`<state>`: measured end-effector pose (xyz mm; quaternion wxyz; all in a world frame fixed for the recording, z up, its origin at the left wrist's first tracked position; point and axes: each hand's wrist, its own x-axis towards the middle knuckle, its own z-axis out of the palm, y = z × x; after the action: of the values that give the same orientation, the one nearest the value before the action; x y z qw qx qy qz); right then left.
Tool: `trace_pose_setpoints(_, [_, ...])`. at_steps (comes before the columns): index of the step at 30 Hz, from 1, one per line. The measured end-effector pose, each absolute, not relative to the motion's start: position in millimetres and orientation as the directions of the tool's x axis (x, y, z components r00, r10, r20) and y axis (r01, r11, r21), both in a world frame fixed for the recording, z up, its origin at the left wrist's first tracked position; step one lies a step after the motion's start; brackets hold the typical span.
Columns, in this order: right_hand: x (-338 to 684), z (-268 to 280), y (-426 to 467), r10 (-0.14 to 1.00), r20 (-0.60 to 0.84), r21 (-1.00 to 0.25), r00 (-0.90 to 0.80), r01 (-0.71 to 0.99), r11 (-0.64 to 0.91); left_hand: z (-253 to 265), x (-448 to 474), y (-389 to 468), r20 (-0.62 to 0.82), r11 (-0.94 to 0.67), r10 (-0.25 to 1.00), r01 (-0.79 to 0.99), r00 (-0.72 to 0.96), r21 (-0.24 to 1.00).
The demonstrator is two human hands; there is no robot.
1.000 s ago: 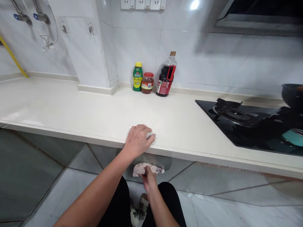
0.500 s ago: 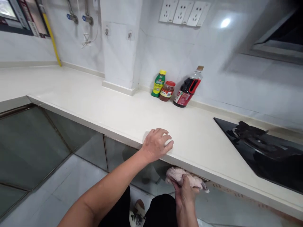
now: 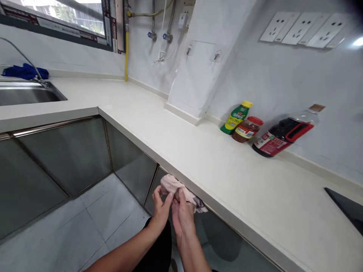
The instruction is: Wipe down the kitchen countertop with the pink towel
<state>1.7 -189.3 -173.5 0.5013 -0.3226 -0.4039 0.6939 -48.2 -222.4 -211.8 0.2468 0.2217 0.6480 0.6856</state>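
A crumpled pale pink cloth (image 3: 171, 183) with a dark patch at one end is bunched up just below the front edge of the white countertop (image 3: 181, 143). My right hand (image 3: 183, 213) grips it from below, thumb on top. Closing in from the left, my left hand (image 3: 161, 207) has its thumb and fingers curled around the cloth's left end. Both hands are side by side in front of the grey cabinet doors (image 3: 129, 162). Folds of cloth hide some of the fingertips.
Against the wall stand a green bottle (image 3: 236, 118), a red-lidded jar (image 3: 247, 129) and a large dark sauce bottle (image 3: 283, 134). A black cooktop (image 3: 346, 207) lies at right. At far left is a steel sink (image 3: 31, 93) with a blue cloth (image 3: 25, 71) behind it.
My left hand has left the countertop and come down onto the cloth. My right hand and the cloth have shifted left along the counter edge. The view has turned left, bringing the sink in.
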Motion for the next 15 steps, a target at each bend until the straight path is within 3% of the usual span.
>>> trace_pose_setpoints(3, [12, -166, -199, 0.88, -0.013, -0.907, -0.476, -0.365, -0.211, -202, -69, -197, -0.069, -0.02, 0.574, -0.099, -0.816, 0.995])
trace_pose_setpoints(5, [42, -156, -203, 0.766, -0.016, -0.971, -0.642, -0.174, -0.165, -196, -75, -184, -0.098, 0.019, 0.519, -0.103, -0.849, 0.994])
trace_pose_setpoints(7, [82, -136, -201, 0.644, -0.018, -0.995, -0.765, 0.077, 0.063, -193, -76, -171, -0.11, 0.036, 0.473, -0.106, -0.874, 0.994])
trace_pose_setpoints(8, [102, -123, -198, 0.602, 0.021, -0.949, -0.799, 0.173, 0.264, -193, -76, -165, -0.113, 0.043, 0.454, -0.105, -0.884, 0.994])
trace_pose_setpoints(9, [119, -107, -193, 0.554, 0.105, -0.853, -0.826, 0.211, 0.477, -194, -74, -159, -0.118, 0.059, 0.429, -0.102, -0.895, 0.993])
trace_pose_setpoints(11, [146, -78, -174, 0.527, 0.29, -0.591, -0.799, 0.284, 0.755, -196, -68, -147, -0.121, 0.095, 0.386, -0.091, -0.914, 0.991])
trace_pose_setpoints(13, [158, -58, -146, 0.439, 0.42, -0.27, -0.794, 0.352, 0.896, -197, -58, -138, -0.116, 0.106, 0.368, -0.082, -0.922, 0.991])
trace_pose_setpoints(15, [160, -52, -115, 0.36, 0.385, -0.025, -0.85, 0.38, 0.925, -198, -41, -132, -0.098, 0.078, 0.369, -0.074, -0.924, 0.994])
